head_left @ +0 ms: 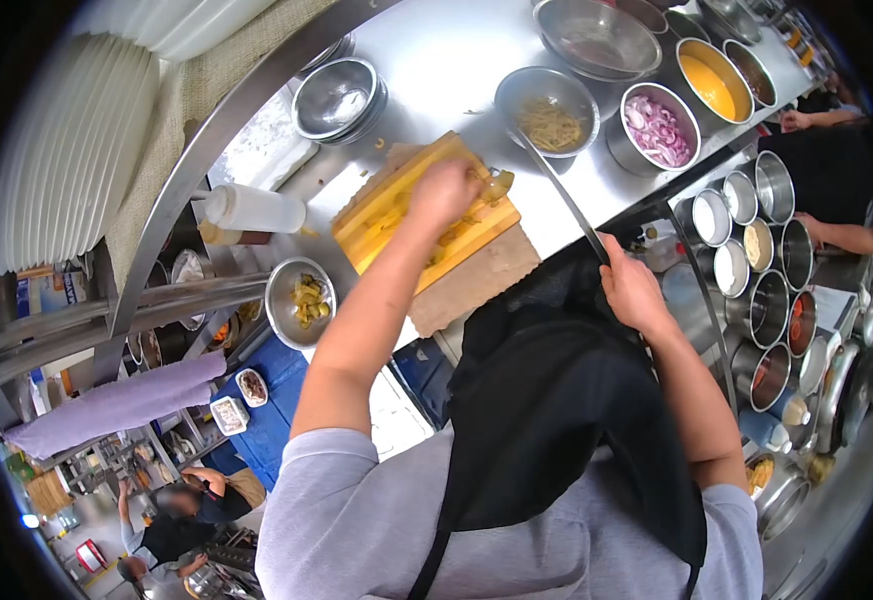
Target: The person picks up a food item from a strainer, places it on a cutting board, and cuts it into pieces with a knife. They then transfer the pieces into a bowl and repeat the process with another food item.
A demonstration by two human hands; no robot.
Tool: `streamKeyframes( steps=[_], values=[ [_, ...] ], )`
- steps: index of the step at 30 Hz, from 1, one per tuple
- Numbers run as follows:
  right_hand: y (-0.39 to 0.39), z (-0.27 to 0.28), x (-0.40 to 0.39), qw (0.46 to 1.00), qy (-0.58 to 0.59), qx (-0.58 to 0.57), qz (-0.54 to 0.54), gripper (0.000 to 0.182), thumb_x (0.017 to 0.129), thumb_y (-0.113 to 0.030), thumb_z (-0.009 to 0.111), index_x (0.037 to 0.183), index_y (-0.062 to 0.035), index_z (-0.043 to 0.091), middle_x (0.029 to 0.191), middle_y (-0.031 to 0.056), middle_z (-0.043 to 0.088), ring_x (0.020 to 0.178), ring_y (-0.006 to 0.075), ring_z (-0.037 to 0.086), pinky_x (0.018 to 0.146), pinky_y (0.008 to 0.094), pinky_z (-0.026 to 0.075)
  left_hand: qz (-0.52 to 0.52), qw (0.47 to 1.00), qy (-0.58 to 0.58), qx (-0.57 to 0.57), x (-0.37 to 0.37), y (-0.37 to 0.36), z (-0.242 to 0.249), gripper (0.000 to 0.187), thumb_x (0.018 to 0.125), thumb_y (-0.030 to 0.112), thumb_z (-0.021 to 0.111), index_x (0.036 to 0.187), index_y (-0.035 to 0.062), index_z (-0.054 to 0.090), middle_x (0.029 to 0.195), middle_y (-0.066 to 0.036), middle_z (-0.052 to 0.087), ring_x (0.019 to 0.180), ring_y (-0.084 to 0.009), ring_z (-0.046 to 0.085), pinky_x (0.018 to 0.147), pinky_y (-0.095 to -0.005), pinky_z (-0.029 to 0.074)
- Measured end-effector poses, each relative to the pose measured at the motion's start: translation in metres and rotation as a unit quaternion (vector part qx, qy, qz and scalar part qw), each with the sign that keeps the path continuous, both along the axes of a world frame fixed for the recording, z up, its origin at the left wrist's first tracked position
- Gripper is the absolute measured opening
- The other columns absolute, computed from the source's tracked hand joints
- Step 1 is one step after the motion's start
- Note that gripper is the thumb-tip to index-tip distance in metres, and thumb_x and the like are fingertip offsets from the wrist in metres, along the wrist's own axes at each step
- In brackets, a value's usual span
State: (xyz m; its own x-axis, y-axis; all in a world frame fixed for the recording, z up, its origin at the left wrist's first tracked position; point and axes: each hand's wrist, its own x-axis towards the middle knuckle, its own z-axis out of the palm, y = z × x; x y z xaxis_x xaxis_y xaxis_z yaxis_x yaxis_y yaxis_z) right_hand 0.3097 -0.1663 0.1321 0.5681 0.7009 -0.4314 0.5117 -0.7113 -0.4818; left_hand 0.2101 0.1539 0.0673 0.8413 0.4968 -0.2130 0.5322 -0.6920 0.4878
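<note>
My left hand is over the yellow cutting board, its fingers curled down among chopped pickles. What those fingers grip is hidden. A larger pickle piece lies just beyond its fingertips, at the board's right edge. My right hand is closed round the handle of a long knife. The blade points away from me, its tip near the rim of a metal bowl with pale strips. Brown paper lies under the board. Cut pickles fill part of a metal bowl left of my left forearm.
Stacked metal bowls and a squeeze bottle stand left of the board. To the right are containers of chopped red onion and orange sauce. Stacked plates sit on a shelf. Other people work at both sides.
</note>
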Motion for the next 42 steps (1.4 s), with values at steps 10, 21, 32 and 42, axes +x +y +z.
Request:
streamKeyframes(
  steps=[10, 21, 32, 42],
  values=[
    [-0.007, -0.001, 0.004, 0.997, 0.014, 0.051, -0.060, 0.049, 0.100, -0.010, 0.055, 0.147, -0.0093, 0.043, 0.101, 0.0320, 0.069, 0.099, 0.0515, 0.065, 0.086, 0.0586, 0.049, 0.045, 0.999, -0.012, 0.007, 0.036, -0.065, -0.036, 0.025, 0.087, 0.008, 0.065, 0.109, -0.0031, 0.067, 0.107, -0.028, 0.070, 0.104, -0.0462, 0.068, 0.089, -0.0547, 0.055],
    [-0.018, -0.004, 0.015, 0.993, 0.021, 0.095, -0.061, 0.051, 0.100, -0.009, 0.055, 0.149, -0.0073, 0.040, 0.095, 0.0311, 0.067, 0.096, 0.0517, 0.064, 0.082, 0.0578, 0.047, 0.174, 0.837, -0.281, -0.435, -0.028, -0.021, 0.032, 0.031, 0.090, 0.000, 0.067, 0.121, 0.0027, 0.071, 0.085, 0.003, 0.061, 0.071, -0.0066, 0.051, 0.065, -0.0233, 0.043],
    [0.007, 0.009, 0.021, 0.990, 0.063, 0.121, -0.027, 0.049, 0.101, -0.009, 0.055, 0.148, -0.0059, 0.041, 0.088, 0.0314, 0.066, 0.091, 0.0532, 0.063, 0.077, 0.0578, 0.046, 0.303, 0.856, -0.331, -0.257, -0.050, -0.020, 0.036, 0.026, 0.093, 0.007, 0.073, 0.119, 0.0024, 0.074, 0.087, 0.001, 0.067, 0.076, -0.0072, 0.057, 0.070, -0.0247, 0.047],
    [0.017, 0.000, 0.023, 0.988, 0.053, 0.146, -0.004, 0.048, 0.101, -0.010, 0.054, 0.147, -0.0065, 0.041, 0.092, 0.0318, 0.067, 0.093, 0.0537, 0.063, 0.079, 0.0597, 0.046, 0.184, 0.974, -0.129, 0.015, -0.076, 0.001, 0.004, 0.033, 0.097, 0.016, 0.066, 0.126, 0.0022, 0.071, 0.108, -0.016, 0.074, 0.095, -0.0288, 0.071, 0.086, -0.0403, 0.055]
  ],
)
